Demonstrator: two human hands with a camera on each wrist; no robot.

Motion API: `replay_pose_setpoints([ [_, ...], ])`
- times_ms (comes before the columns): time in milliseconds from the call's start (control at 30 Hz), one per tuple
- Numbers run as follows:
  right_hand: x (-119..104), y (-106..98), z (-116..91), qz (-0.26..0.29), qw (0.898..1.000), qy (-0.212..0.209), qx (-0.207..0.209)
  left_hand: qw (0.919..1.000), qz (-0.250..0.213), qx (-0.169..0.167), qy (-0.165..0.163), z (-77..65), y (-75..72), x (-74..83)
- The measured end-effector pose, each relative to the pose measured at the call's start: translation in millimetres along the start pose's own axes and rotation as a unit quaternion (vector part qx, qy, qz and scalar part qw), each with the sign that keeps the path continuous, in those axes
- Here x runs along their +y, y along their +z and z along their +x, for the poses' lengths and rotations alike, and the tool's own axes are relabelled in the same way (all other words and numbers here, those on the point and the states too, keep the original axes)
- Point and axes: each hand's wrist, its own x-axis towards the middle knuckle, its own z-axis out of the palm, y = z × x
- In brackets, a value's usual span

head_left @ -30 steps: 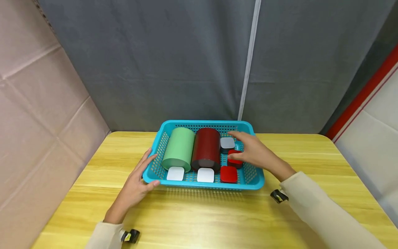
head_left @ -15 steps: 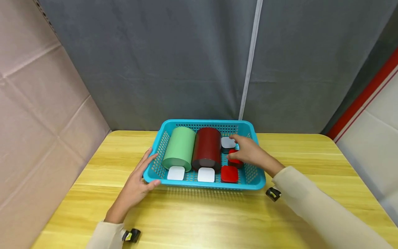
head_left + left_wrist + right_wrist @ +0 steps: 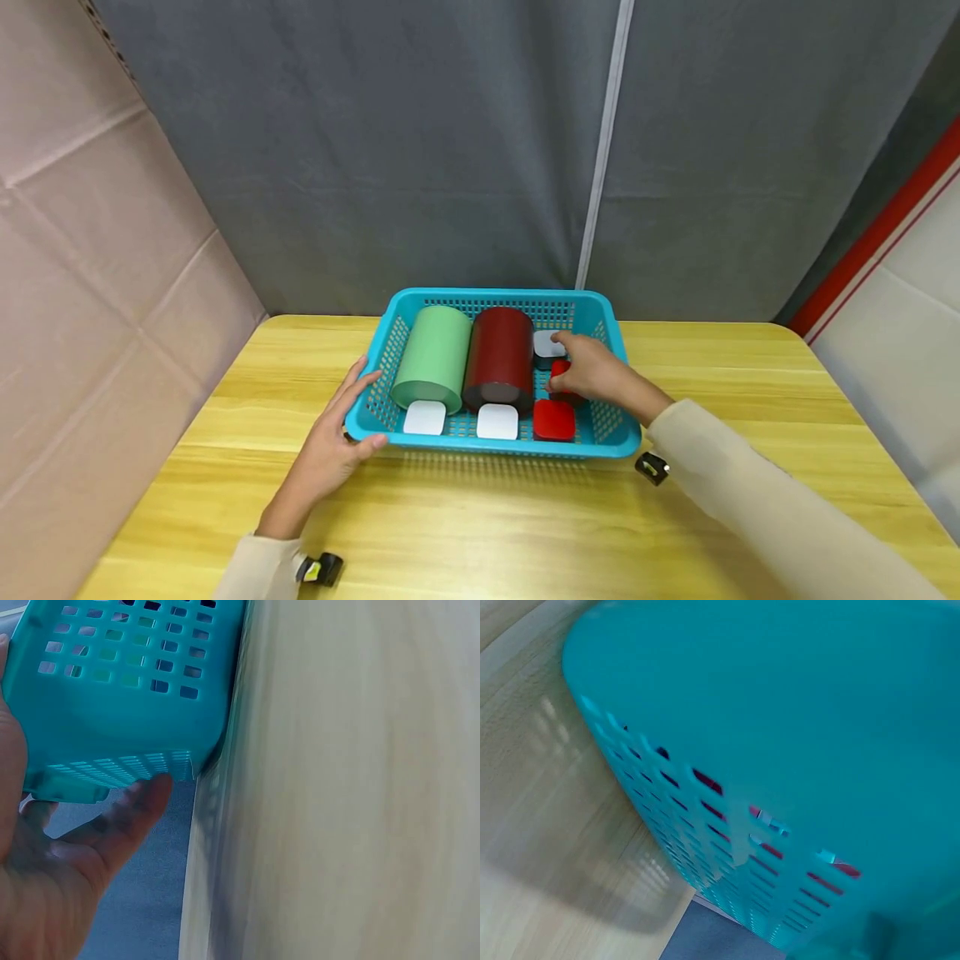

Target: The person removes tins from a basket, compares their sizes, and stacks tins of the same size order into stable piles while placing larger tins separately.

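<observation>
A blue perforated plastic basket (image 3: 487,447) stands on the table. In it lie a light green cylinder (image 3: 432,354) and a dark red cylinder (image 3: 498,354). My left hand (image 3: 330,442) touches the basket's front left corner, thumb on the front rim, fingers spread along the left side. Inside the basket's right end, my right hand (image 3: 596,367) pinches a small red-topped dark box (image 3: 560,372), thumb at its left edge. The index fingertip overlaps a white-topped dark box (image 3: 549,346) behind. The palm covers much of the red-topped box. In the right wrist view the basket wall hides the hand.
Along the basket's front wall sit two white square-topped pieces, one left (image 3: 424,418) and one middle (image 3: 497,422), and a red square-topped piece (image 3: 554,421). The wooden table (image 3: 480,533) ends at a grey curtain (image 3: 420,167) behind the basket.
My right hand has moved slightly left, its index finger coming down nearer the thumb over the red-topped box. My left hand and the basket stay nearly the same.
</observation>
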Motion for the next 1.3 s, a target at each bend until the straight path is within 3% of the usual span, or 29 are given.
replay_pose_setpoints([
  [200,-0.7,2.5,1.7,-0.014,1.000,-0.008,-0.004,0.9996,-0.028,0.004,0.004,-1.5,0.0,-0.2],
  [600,3.2,11.2,1.3,-0.032,0.999,-0.037,0.013,0.9996,-0.029,0.003,0.004,-3.9,0.8,0.3],
  [1300,1.5,17.3,-0.8,-0.038,0.999,-0.019,0.014,0.9995,-0.032,0.002,0.004,-5.9,1.5,2.7],
])
